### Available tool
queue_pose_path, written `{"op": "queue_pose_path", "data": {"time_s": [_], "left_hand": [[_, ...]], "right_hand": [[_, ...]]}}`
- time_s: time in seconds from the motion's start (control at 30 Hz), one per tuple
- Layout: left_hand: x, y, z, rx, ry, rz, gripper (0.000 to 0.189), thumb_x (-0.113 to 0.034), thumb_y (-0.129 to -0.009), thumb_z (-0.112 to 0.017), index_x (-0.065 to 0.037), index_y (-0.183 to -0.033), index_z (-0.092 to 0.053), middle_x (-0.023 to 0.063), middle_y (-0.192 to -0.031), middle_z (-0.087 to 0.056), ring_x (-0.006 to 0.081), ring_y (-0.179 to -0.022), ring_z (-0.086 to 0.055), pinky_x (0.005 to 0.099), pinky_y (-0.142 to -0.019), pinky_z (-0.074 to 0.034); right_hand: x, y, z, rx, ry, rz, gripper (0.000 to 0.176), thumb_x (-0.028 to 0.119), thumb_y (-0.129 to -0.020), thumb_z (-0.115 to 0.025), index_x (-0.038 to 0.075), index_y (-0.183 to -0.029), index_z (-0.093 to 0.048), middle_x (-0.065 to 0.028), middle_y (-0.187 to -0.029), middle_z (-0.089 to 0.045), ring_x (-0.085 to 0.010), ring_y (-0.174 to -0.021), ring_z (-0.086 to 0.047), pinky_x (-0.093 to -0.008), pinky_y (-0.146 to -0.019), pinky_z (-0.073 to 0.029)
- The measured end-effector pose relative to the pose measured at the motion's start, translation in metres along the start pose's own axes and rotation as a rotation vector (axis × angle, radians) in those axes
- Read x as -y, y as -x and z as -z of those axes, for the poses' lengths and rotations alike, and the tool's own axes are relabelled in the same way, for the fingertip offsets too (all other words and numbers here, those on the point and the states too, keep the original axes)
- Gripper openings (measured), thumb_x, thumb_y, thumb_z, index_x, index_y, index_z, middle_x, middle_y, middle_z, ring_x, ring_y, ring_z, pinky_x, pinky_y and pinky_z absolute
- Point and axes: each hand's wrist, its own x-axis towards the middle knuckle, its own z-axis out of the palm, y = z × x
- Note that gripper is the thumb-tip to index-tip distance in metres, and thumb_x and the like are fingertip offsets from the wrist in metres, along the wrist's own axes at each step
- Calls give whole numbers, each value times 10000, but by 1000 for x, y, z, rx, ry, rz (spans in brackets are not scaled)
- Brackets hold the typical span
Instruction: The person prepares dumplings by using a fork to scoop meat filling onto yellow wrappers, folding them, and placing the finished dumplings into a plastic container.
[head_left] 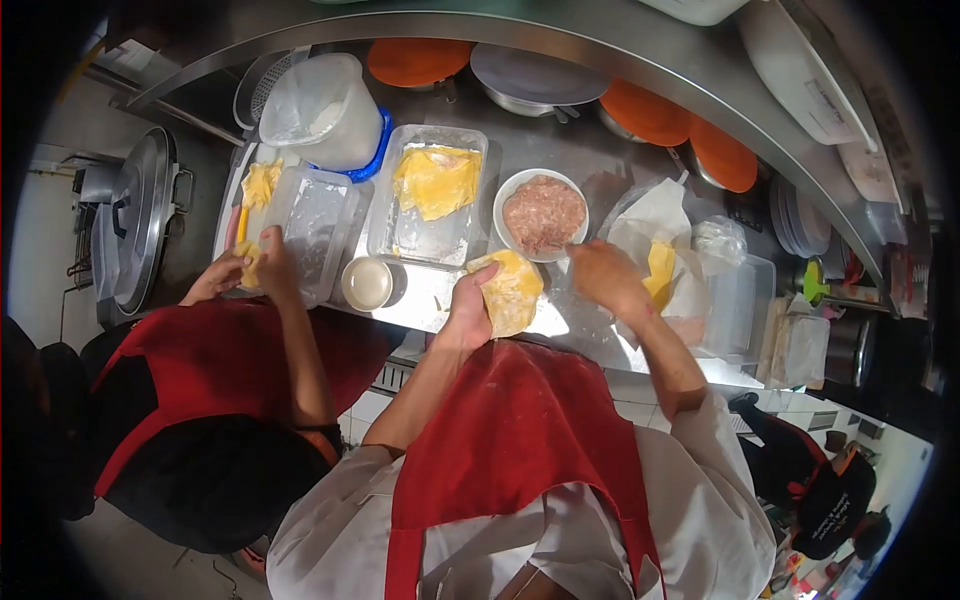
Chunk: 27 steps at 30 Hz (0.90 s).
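Observation:
My left hand (468, 308) holds a floury yellow dough wrapper (512, 292), thumb on top, above the counter's front edge. Just right of it, my right hand (608, 278) is closed beside the rim of a white bowl (500, 222). Pinkish minced meat (543, 212) fills that bowl. Whatever the right fingers grip is too small to make out. A clear plastic tray (377, 235) behind my left hand contains a stack of yellow wrappers (437, 182). Right of the bowl, more yellow dough (659, 272) lies on white paper (650, 215).
On the left, a co-worker's hands (275, 265) handle yellow dough beside a clear container (312, 215). A small round cup (367, 284) stands near the front edge. Behind are a white tub (330, 115) and orange lids (418, 60). An overhead metal shelf (560, 32) spans the back.

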Motion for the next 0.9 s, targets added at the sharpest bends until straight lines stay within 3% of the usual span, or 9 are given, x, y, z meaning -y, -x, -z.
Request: {"op": "queue_pose_path", "data": {"time_s": [0.13,0.23,0.33,0.43,0.73,0.83,0.9], "left_hand": [[1,3,2,38,-12,-8,396,-268,-973,-410,7,-1248,-490,165,-1196,-598,305,-1084,-597,446,-938,-475],[-1,3,2,58,0,-11,386,-265,-978,-404,1,-1243,-492,160,-1181,-605,302,-1065,-607,444,-917,-487],[1,0,4,42,15,-7,376,-261,-982,-398,-2,-1236,-495,155,-1164,-612,298,-1046,-616,441,-896,-500],[2,2,2,32,7,-7,377,-261,-982,-396,-2,-1237,-494,155,-1167,-612,297,-1052,-614,442,-898,-498],[1,4,-3,41,-5,9,390,-269,-984,-386,-2,-1248,-489,164,-1182,-606,297,-1066,-609,439,-909,-492],[2,4,-1,48,-7,4,391,-267,-982,-391,1,-1250,-486,166,-1185,-605,299,-1069,-608,439,-911,-491],[2,4,-1,54,-16,-11,393,-263,-979,-396,4,-1255,-483,169,-1191,-601,300,-1074,-605,441,-915,-489]], "right_hand": [[-26,-14,15,18,-65,207,322,86,-841,-417,50,-1079,-631,-222,-1042,-637,-357,-1026,-609,-443,-855,-494],[-19,-1,32,-39,45,47,374,80,-823,-439,32,-1145,-623,-162,-997,-662,-319,-961,-621,-411,-868,-494],[9,6,36,8,124,-94,297,95,-852,-421,37,-1025,-656,-211,-1027,-635,-347,-991,-622,-431,-862,-498],[27,9,34,-33,157,-82,282,97,-859,-425,20,-986,-665,-212,-1013,-642,-348,-970,-632,-422,-845,-509],[5,-48,64,355,203,181,279,66,-765,-490,-48,-931,-683,-256,-931,-665,-360,-904,-666,-452,-772,-518],[-8,-69,57,363,95,272,264,56,-741,-464,-47,-874,-668,-181,-725,-653,-293,-673,-661,-389,-603,-518],[-17,-75,65,559,-164,97,307,63,-755,-449,-17,-948,-674,-87,-638,-575,-192,-543,-563,-321,-472,-438]]}}
